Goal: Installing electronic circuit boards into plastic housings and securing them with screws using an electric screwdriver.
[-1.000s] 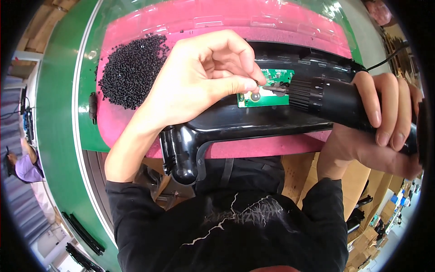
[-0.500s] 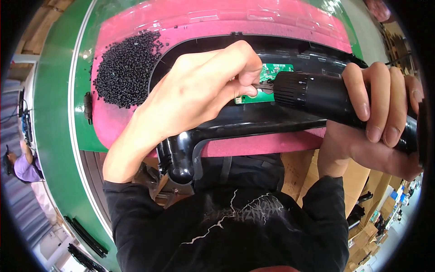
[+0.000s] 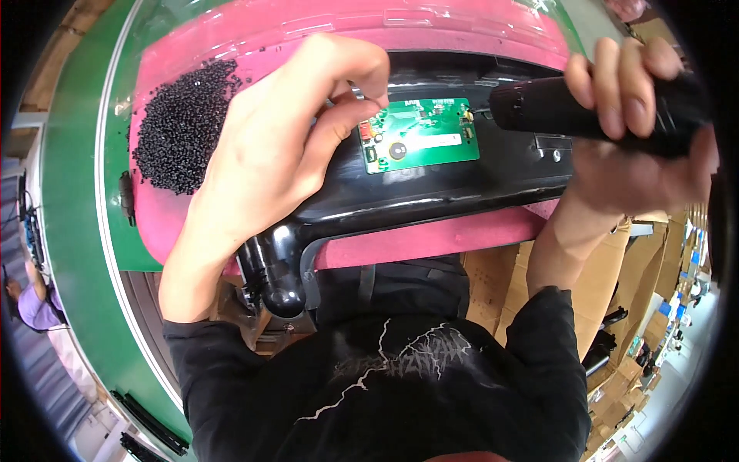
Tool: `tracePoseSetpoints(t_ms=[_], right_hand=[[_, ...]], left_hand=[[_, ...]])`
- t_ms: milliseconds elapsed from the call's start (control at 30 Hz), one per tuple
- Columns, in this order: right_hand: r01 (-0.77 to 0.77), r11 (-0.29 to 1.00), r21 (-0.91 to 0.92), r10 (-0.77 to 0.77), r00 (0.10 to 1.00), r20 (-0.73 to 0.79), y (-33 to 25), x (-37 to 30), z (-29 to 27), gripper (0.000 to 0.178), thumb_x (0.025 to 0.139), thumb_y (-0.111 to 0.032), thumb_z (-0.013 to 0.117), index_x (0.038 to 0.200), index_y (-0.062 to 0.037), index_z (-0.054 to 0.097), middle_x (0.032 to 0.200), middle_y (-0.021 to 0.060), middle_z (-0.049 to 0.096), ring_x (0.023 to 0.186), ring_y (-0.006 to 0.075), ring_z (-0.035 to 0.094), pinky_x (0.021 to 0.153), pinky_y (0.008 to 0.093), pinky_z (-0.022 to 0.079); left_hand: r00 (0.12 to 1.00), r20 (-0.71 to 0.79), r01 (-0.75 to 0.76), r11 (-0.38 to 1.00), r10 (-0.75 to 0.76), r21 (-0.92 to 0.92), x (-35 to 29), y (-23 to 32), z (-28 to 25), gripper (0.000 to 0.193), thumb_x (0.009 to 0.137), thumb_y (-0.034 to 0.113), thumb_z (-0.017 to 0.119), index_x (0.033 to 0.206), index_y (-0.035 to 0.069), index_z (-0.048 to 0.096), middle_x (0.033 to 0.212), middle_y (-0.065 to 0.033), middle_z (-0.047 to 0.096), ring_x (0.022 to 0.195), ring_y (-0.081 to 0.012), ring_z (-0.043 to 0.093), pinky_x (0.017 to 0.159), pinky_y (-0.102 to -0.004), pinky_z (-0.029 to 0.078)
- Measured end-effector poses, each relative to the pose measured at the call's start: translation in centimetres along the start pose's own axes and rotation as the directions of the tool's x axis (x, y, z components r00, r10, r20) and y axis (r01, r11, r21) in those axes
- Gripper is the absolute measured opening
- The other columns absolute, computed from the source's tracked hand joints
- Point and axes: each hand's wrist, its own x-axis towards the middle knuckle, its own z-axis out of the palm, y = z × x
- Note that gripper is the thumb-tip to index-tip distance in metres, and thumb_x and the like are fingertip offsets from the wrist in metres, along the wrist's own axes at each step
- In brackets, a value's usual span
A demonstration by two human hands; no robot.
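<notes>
The left hand (image 3: 269, 150) brings thumb and forefinger together at the upper-left corner of the green circuit board (image 3: 419, 127); one cannot tell whether they pinch anything. The board lies in the black plastic housing (image 3: 431, 185) on the pink mat (image 3: 431, 239). The right hand (image 3: 627, 96) wraps around the black power screwdriver (image 3: 539, 108), its tip near the board's right edge. Small black pieces (image 3: 181, 127) lie heaped leftward.

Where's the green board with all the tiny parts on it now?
In the head view, the green circuit board sits upper middle in the black shell, between the left hand and the black cylindrical tool.
</notes>
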Motion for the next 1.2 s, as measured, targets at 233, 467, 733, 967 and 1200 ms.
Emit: tracePoseSetpoints(t_ms=[233, 467, 733, 967, 1200], right_hand=[[-0.009, 0.995, -0.102, 0.009, 1.0, -0.001, 0.9, 0.8, 0.5, 0.05, 0.086, -0.05, 0.054, 0.103, -0.0034, 0.054, 0.069, -0.0021, 0.048, 0.061, 0.0094, 0.039, 0.065, 0.0268, 0.033], [-0.065, 0.991, -0.117, 0.063, 0.998, -0.025, 1.5, 1.0, 0.7, 0.045, 0.088, -0.046, 0.054, 0.102, -0.0039, 0.054, 0.07, -0.0008, 0.048, 0.061, 0.0101, 0.039, 0.066, 0.0281, 0.034], [-0.079, 0.968, -0.239, 0.07, 0.996, -0.046, 2.4, 1.6, 1.4, 0.043, 0.09, -0.046, 0.053, 0.1, -0.0035, 0.053, 0.068, -0.001, 0.047, 0.059, 0.0101, 0.039, 0.063, 0.0276, 0.034], [-0.049, 0.928, -0.368, 0.021, 0.997, -0.08, 3.3, 2.1, 2.0, 0.043, 0.091, -0.047, 0.054, 0.097, -0.0044, 0.052, 0.063, -0.0015, 0.045, 0.053, 0.0098, 0.039, 0.057, 0.0265, 0.035], [-0.004, 0.994, 0.107, 0.008, 0.999, -0.039, 2.3, 0.8, 3.1, 0.041, 0.08, -0.043, 0.063, 0.098, -0.0063, 0.054, 0.069, -0.0059, 0.05, 0.061, 0.0073, 0.043, 0.068, 0.0261, 0.036]], left_hand=[[0.984, 0.175, -0.024, 0.983, -0.008, 0.18, 0.1, -0.3, 0.2, 0.022, 0.078, -0.011, 0.065, 0.097, -0.001, 0.064, 0.096, -0.0109, 0.064, 0.08, -0.0251, 0.063, 0.07, -0.0332, 0.052], [0.973, 0.229, -0.021, 0.978, -0.028, 0.209, -0.5, -0.8, 0.2, 0.03, 0.077, -0.01, 0.064, 0.105, -0.001, 0.069, 0.086, -0.0136, 0.067, 0.081, -0.0292, 0.064, 0.072, -0.0373, 0.053], [0.958, 0.262, 0.058, 0.973, -0.118, 0.223, -0.8, -1.3, -0.2, 0.039, 0.073, -0.016, 0.058, 0.108, -0.002, 0.067, 0.093, -0.0154, 0.07, 0.087, -0.0303, 0.067, 0.079, -0.0371, 0.057], [0.957, 0.26, 0.091, 0.983, -0.13, 0.159, -0.8, -2.2, -0.2, 0.039, 0.073, -0.016, 0.057, 0.107, -0.001, 0.067, 0.097, -0.0153, 0.071, 0.092, -0.0302, 0.068, 0.083, -0.0375, 0.057], [0.98, 0.199, -0.018, 0.989, -0.011, 0.146, -0.7, -2.4, -0.5, 0.03, 0.079, -0.007, 0.067, 0.108, 0.001, 0.067, 0.095, -0.011, 0.07, 0.084, -0.026, 0.068, 0.076, -0.0328, 0.056]])
